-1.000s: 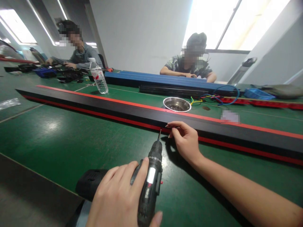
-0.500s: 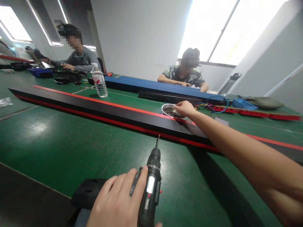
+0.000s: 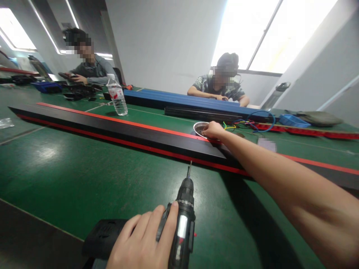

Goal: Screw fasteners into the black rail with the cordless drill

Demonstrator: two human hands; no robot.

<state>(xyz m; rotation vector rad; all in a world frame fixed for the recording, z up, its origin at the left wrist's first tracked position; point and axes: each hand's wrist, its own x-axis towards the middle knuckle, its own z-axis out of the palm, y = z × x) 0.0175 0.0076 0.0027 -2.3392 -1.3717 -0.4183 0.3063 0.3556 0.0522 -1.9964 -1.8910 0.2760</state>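
Note:
My left hand (image 3: 146, 239) is wrapped round a black cordless drill (image 3: 182, 224) lying on its side, its long bit pointing away from me. The bit's tip is close to the near red edge of a long black bar with red edges (image 3: 134, 134). Beyond that bar, my right hand (image 3: 213, 130) reaches into a shallow metal bowl (image 3: 197, 128). Its fingers are drawn together and point down inside the bowl. Whatever they pinch is hidden, and the small dark pieces in the bowl are mostly covered by the hand.
A water bottle (image 3: 117, 97) stands behind the bar. Farther back lie long blue profiles (image 3: 174, 100), black strips (image 3: 202, 113), coloured wires (image 3: 260, 121), a blue tray (image 3: 294, 120) and red strips (image 3: 308, 132). Two people sit across the green table (image 3: 84, 172).
My right hand has moved slightly left and deeper into the bowl, covering more of its contents. The drill stays in my left hand, a little lower and to the right in view.

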